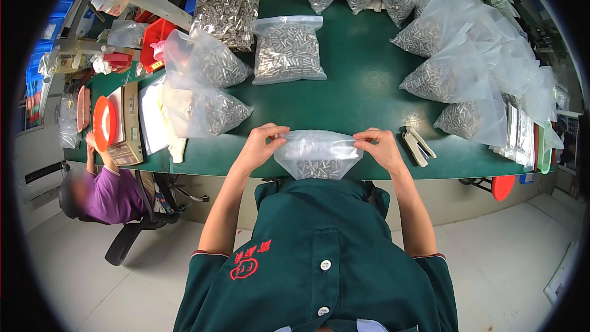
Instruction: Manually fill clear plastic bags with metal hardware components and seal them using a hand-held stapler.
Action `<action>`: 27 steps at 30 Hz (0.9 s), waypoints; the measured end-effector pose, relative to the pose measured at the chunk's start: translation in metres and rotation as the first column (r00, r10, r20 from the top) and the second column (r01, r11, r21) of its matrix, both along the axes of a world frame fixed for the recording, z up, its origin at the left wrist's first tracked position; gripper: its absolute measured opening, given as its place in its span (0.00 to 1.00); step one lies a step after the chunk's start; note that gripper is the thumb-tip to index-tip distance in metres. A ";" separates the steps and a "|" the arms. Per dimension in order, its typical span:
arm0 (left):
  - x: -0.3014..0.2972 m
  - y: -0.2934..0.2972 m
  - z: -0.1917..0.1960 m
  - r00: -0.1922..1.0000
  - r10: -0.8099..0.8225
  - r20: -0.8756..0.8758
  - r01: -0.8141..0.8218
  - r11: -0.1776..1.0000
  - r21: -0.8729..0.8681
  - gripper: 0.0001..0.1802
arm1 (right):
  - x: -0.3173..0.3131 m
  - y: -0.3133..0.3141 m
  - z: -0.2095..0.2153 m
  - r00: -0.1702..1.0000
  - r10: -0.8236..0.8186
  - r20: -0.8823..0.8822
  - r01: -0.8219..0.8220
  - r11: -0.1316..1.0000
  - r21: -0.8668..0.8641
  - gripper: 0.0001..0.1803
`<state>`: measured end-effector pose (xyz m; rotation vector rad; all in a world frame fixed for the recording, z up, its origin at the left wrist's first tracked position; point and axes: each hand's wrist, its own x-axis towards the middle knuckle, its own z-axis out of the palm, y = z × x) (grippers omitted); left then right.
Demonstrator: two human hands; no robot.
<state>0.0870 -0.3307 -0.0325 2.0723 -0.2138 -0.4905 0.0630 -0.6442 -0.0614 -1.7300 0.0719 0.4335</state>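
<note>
A clear plastic bag (pixel 319 155) with small silvery metal cylinders in its lower part lies at the table's near edge, right in front of me. My left hand (pixel 264 144) pinches its upper left corner between thumb and fingers. At the opposite corner, my right hand (pixel 376 146) grips the plastic the same way, so the top edge is stretched between both hands. A cream-handled stapler (pixel 418 146) rests on the table just right of my right hand. Farther off, a flat, full bag of the same metal pieces (pixel 289 49) lies on the green table (pixel 356 101).
Several open-topped bags of metal parts (pixel 455 77) crowd the right side. Two more bags (pixel 215 110) stand at left, near a scale (pixel 126 123) and an orange-red bowl (pixel 104 123). A person in purple (pixel 117 197) sits at the left end, one hand by the bowl.
</note>
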 end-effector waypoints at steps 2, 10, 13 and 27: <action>0.002 -0.001 0.014 0.999 -0.034 0.010 0.034 0.998 0.048 0.13 | 0.002 0.001 0.013 0.990 0.043 0.131 -0.029 0.993 -0.111 0.11; 0.000 -0.001 0.041 0.961 -0.213 0.178 0.178 0.965 0.195 0.08 | -0.005 0.003 0.048 0.923 0.177 0.340 -0.061 0.944 -0.324 0.06; -0.001 0.000 0.038 0.939 -0.252 0.235 0.203 0.955 0.216 0.06 | -0.005 0.005 0.049 0.923 0.178 0.341 -0.052 0.936 -0.348 0.05; 0.014 0.019 0.042 0.989 -0.011 -0.147 0.030 0.992 0.124 0.05 | -0.003 0.002 0.056 0.929 0.263 0.261 -0.160 0.920 -0.357 0.05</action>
